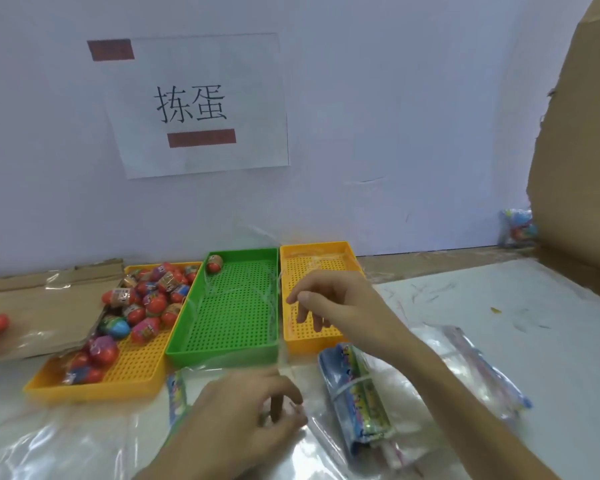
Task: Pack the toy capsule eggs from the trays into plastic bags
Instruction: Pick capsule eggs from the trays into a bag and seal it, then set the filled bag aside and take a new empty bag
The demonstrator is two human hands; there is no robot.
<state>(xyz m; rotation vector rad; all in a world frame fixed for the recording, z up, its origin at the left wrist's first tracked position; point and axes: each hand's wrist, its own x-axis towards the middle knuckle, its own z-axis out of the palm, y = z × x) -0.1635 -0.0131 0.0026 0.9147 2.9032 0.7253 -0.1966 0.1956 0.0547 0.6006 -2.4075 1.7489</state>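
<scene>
Thumb and forefinger of the right hand (pixel 329 299) meet in a pinch on the thin, blurred edge of a clear bag (pixel 272 294); the other fingers hang loosely apart. The hand is raised over the second yellow tray (pixel 326 247), which holds only a wisp of film. At seven o'clock from it, the left hand (pixel 243 410) lies low on the table with its fingers curled down, their tips on clear plastic. I cannot tell whether they actually grip it.

At three o'clock from the left hand sits a banded bundle of printed cards (pixel 357 393), lying on loose bags (pixel 465 375) that spread toward four o'clock. At twelve o'clock stands the green tray (pixel 222 356), with a single egg (pixel 214 263) in its far left corner.

At ten o'clock, touching the green tray's side, is the first yellow tray (pixel 94 388). Capsule eggs (pixel 146 299) are heaped along its far and left parts, mostly red with printed wrap. Flattened cardboard (pixel 49 299) lies at nine o'clock beyond it. Far off at two o'clock a filled bag (pixel 516 230) rests against the wall beside a cardboard box (pixel 579 150). A paper sign (pixel 194 105) hangs at twelve o'clock.
</scene>
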